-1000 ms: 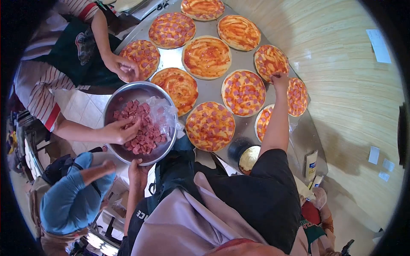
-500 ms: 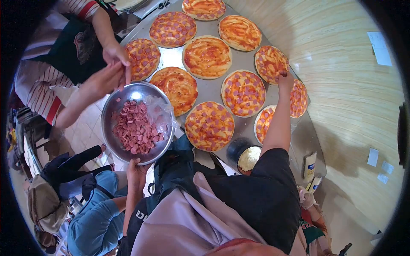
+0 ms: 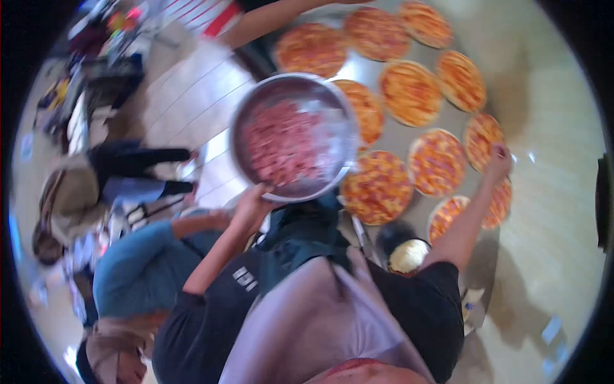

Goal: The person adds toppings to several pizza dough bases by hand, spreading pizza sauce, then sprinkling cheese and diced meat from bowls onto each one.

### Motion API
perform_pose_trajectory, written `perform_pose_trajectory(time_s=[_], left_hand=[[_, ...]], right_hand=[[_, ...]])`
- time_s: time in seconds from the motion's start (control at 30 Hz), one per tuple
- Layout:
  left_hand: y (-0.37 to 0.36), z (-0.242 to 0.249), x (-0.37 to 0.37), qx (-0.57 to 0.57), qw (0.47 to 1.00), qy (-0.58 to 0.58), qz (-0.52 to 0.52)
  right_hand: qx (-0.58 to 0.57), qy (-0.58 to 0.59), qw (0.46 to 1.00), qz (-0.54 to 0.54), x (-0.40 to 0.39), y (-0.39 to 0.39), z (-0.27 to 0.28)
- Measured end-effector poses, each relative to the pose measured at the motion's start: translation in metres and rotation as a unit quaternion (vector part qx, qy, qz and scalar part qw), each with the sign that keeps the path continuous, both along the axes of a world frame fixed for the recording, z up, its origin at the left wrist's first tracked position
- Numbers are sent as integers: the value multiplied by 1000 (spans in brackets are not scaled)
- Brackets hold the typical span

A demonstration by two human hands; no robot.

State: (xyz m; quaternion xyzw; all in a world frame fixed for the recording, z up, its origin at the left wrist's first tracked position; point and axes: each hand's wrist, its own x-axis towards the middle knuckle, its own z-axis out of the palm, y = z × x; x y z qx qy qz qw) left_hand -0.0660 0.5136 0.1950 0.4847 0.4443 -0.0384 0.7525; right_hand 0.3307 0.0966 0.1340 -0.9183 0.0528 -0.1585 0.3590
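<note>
My left hand [image 3: 254, 203] grips the near rim of a steel bowl [image 3: 238, 168]. Pink diced meat [image 3: 281, 144] fills much of the bowl, with a clear plastic bag [image 3: 332, 137] along its right side. Over at the right, my right hand [image 3: 501, 159] is closed above the edge of a sauced pizza [image 3: 481, 137]; whatever its fingers hold is too blurred to name. Beneath my right forearm lie two more pizzas, partly hidden. A pizza topped with meat cubes [image 3: 377, 187] sits beside the bowl, and another meat-topped pizza [image 3: 437, 162] lies to its right.
Several other pizzas cover the metal table [image 3: 470, 256], some with only sauce streaks visible. A container of pale shredded topping [image 3: 409, 255] stands near my body. Another person's arm [image 3: 272, 22] reaches in at the top. A person in blue [image 3: 137, 265] is at the left.
The view has swung left, so the table and bowl appear farther right. The other person's hands have left the bowl's rim. My left hand still holds it; my right stays over the same pizza.
</note>
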Motion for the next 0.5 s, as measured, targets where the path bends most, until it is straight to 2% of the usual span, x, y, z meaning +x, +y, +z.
perform_pose_trajectory(time_s=[0.07,0.1,0.17,0.2,0.23,0.27,0.33,0.37,0.4,0.47,0.5], left_hand=[[2,8,10,-102,991,-19,86],[3,8,9,-92,991,-33,88],[2,18,9,-74,994,-51,58],[3,20,8,-80,993,-56,60],[5,23,8,-77,995,-48,40],[6,24,8,-73,996,-40,19],[6,23,6,-79,994,-70,38],[6,26,4,-78,994,-69,34],[7,29,4,-77,994,-69,31],[5,35,1,-67,994,-77,43],[5,36,0,-55,995,-77,44]], right_hand=[[182,-36,981,64,-29,61,37],[187,-31,979,78,-46,95,51],[259,-40,933,249,-100,161,87],[292,3,918,268,-131,198,103],[272,11,894,357,-153,224,113],[282,71,862,416,-177,251,128],[156,95,817,546,-207,287,133],[104,111,803,577,-223,300,134],[99,106,801,580,-232,308,130],[-68,29,768,636,-246,319,114],[-75,-18,763,642,-249,322,108]])
